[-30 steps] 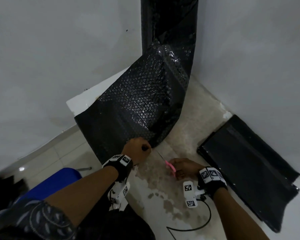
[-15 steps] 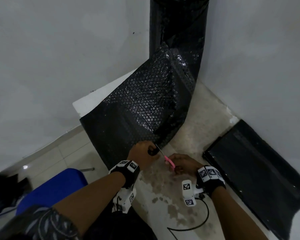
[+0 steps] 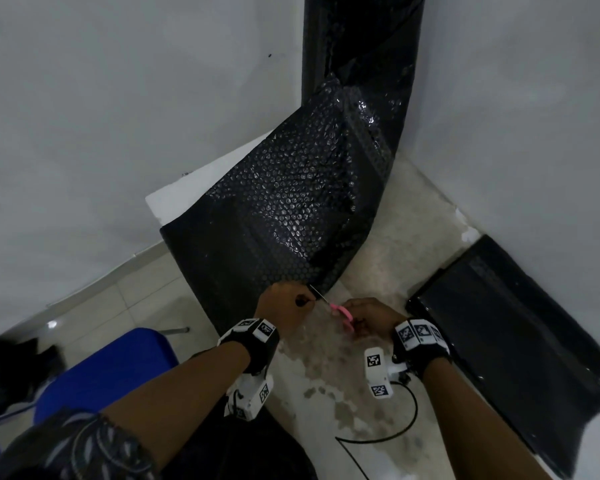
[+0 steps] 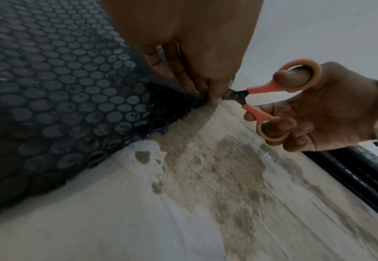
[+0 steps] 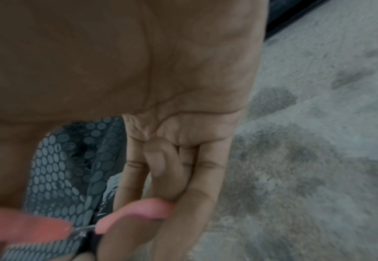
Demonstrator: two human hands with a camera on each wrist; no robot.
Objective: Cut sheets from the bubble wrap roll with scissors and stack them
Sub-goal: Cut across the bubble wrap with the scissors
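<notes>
A tall black bubble wrap roll [image 3: 361, 60] stands in the wall corner. Its unrolled sheet [image 3: 278, 220] drapes down toward me. My left hand [image 3: 284, 304] pinches the sheet's near edge [image 4: 125, 113]. My right hand [image 3: 369, 315] holds pink-handled scissors [image 3: 342, 311], thumb and fingers through the loops [image 4: 295, 77]. The scissors' handles are spread and the blades meet the sheet's edge right beside my left fingers [image 4: 196, 83]. In the right wrist view the pink handle [image 5: 138, 210] and the sheet [image 5: 56, 176] show under my palm. A stack of cut black sheets [image 3: 510, 341] lies to the right.
The work surface [image 3: 343, 393] is pale and stained, set into a corner of white walls [image 3: 118, 116]. A blue chair seat [image 3: 111, 368] is at lower left above a tiled floor. A black cable [image 3: 395, 434] trails from my right wrist camera.
The right hand has brought the scissors up and left until the blades reach the sheet's edge by my left hand. The view has shifted slightly.
</notes>
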